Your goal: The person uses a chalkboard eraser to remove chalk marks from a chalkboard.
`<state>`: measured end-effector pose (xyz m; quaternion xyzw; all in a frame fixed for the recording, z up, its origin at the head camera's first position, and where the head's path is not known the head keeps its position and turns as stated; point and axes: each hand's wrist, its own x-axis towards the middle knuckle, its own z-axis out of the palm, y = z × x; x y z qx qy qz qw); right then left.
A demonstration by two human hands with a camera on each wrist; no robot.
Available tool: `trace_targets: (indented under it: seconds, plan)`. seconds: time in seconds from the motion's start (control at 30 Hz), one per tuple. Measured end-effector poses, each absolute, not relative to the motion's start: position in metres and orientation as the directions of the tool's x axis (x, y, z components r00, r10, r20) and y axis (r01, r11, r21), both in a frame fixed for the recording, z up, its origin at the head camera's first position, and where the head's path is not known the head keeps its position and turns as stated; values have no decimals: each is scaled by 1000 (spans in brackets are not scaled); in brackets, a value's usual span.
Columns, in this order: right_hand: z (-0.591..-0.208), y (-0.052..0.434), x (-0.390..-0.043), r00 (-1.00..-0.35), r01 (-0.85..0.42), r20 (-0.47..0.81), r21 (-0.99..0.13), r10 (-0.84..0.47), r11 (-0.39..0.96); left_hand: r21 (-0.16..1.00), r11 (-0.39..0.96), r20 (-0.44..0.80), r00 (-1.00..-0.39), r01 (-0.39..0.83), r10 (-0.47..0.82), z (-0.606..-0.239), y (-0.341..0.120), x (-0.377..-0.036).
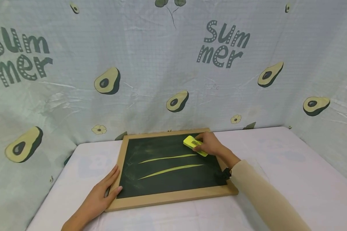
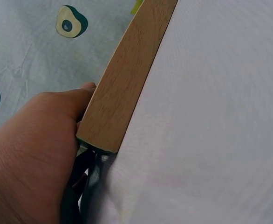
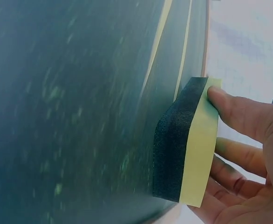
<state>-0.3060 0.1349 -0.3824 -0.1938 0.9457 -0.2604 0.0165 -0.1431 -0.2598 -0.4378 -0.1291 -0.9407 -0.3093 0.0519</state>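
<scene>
A chalkboard [image 1: 173,189] with a wooden frame lies on the table, two yellow chalk strokes [image 1: 170,171] running across its dark surface. My right hand [image 1: 211,144] pinches a yellow board eraser [image 1: 195,143] over the board's upper right part. In the right wrist view, thumb and fingers hold the yellow back of the eraser [image 3: 199,149], its dark felt side against the board. At the board's left edge, my left hand [image 1: 99,195] rests with extended fingers on the frame, thumb near the front corner. The left wrist view shows that hand [image 2: 34,140] against the end of the wooden frame [image 2: 122,84].
White cloth [image 1: 277,170] covers the table around the board. Behind it hangs a pale curtain [image 1: 144,64] printed with avocados and lettering. A dark band [image 1: 226,174] circles the right wrist by a beige sleeve [image 1: 263,192]. Faint chalk smears mark the board.
</scene>
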Motion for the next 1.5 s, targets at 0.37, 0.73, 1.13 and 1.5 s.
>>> trace_targets:
  seconds: [0.37, 0.73, 1.13, 1.5]
  plan:
    - [-384, 110, -301, -913, -391, 87, -466, -399, 793, 565, 779, 176, -962, 271, 207, -440, -261, -142]
    - [-391, 83, -300, -892, -439, 125, -474, -435, 764, 566, 779, 173, -963, 269, 207, -440, -261, -142]
    - [-388, 62, -295, -861, -496, 142, -445, -488, 746, 563, 775, 193, -958, 287, 214, -440, -258, -143]
    - [-388, 36, -292, -831, -542, 153, -441, -536, 715, 544, 785, 209, -954, 297, 215, -440, -259, -143]
